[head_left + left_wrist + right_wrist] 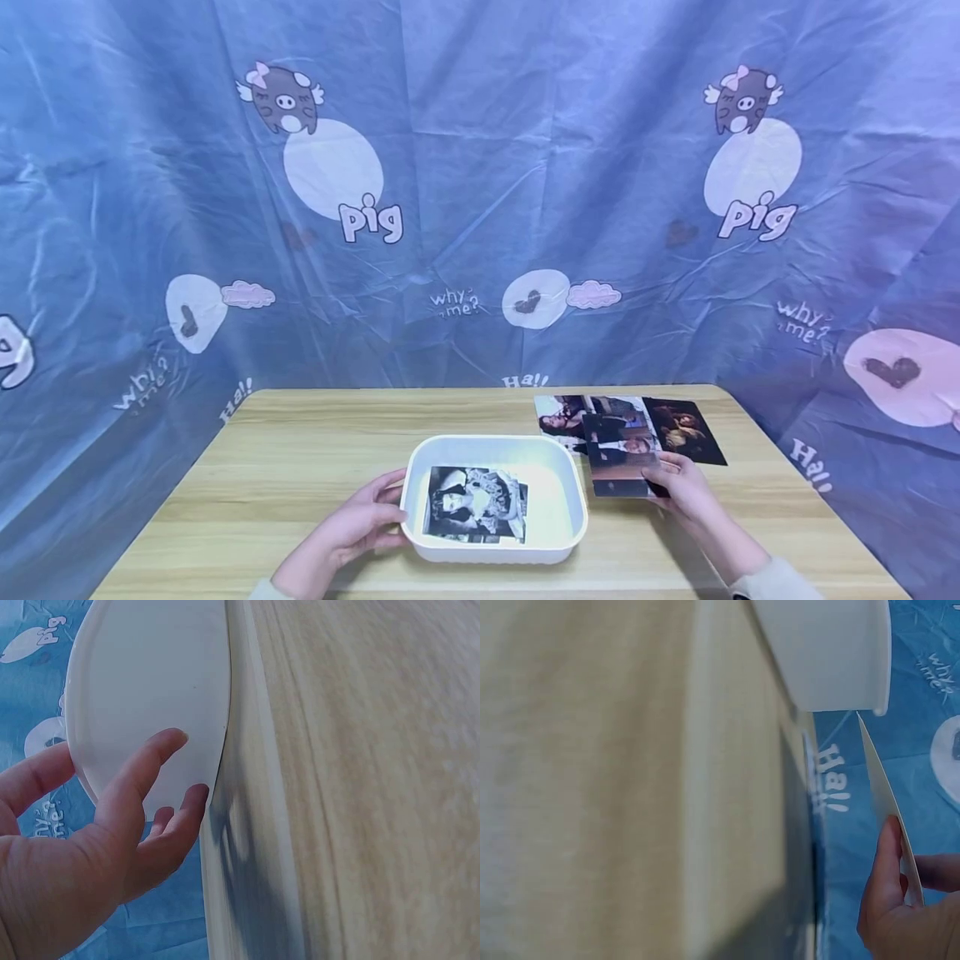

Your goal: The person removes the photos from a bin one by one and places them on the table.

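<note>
A white rectangular plastic basin [495, 554] stands on the table and holds a black-and-white photo [472, 504] lying over another print. My left hand [371, 517] is at the basin's left end. In the left wrist view its spread fingers [154, 761] rest against the outer wall, one of them up at the rim. To the right of the basin, my right hand [678, 483] pinches a colour photo [618, 458] by its near right corner, thumb on top. That photo is raised and tilted, seen nearly edge-on in the right wrist view, with its far end close beside the basin's rim.
Behind the held photo, more colour photos [558, 417] lie at the table's back right, partly covered by it. A dark photo [686, 432] lies at their right end. The wood-grain table [315, 442] meets a blue printed curtain [480, 208] at its back and sides.
</note>
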The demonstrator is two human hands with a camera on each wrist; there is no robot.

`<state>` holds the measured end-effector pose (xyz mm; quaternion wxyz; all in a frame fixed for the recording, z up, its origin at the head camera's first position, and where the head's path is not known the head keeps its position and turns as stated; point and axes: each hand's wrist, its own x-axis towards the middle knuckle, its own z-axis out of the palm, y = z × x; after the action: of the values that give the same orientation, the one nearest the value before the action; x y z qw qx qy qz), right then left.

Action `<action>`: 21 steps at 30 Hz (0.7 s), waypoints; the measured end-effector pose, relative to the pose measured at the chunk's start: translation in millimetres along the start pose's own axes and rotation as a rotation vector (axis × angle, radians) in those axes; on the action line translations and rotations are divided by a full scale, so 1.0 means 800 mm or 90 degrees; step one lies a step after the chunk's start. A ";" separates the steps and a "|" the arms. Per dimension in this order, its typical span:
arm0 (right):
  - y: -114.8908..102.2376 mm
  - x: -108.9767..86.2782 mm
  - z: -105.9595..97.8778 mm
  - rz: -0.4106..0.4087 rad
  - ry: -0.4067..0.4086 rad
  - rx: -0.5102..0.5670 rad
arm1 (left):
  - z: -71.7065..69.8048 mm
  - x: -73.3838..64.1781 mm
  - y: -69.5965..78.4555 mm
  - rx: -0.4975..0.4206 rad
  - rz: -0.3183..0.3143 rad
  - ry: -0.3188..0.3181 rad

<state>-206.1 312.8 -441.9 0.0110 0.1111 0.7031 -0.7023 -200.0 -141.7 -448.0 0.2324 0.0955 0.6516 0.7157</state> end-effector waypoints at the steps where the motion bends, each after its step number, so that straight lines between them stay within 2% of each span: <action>1: 0.003 0.000 0.000 0.004 -0.004 -0.009 | 0.000 0.000 0.000 -0.001 0.000 0.000; 9: 0.028 -0.003 0.009 0.037 -0.060 0.002 | 0.001 0.000 0.001 -0.008 -0.002 0.000; 18: 0.033 0.003 0.005 0.029 -0.036 -0.055 | 0.001 0.000 -0.001 -0.005 -0.002 0.003; 21: 0.029 0.000 0.005 0.026 -0.032 -0.093 | 0.001 0.000 -0.001 -0.004 -0.001 0.003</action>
<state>-202.5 308.7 -465.1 0.0507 0.1067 0.7497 -0.6512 -199.8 -141.0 -449.0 0.2316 0.0923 0.6498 0.7180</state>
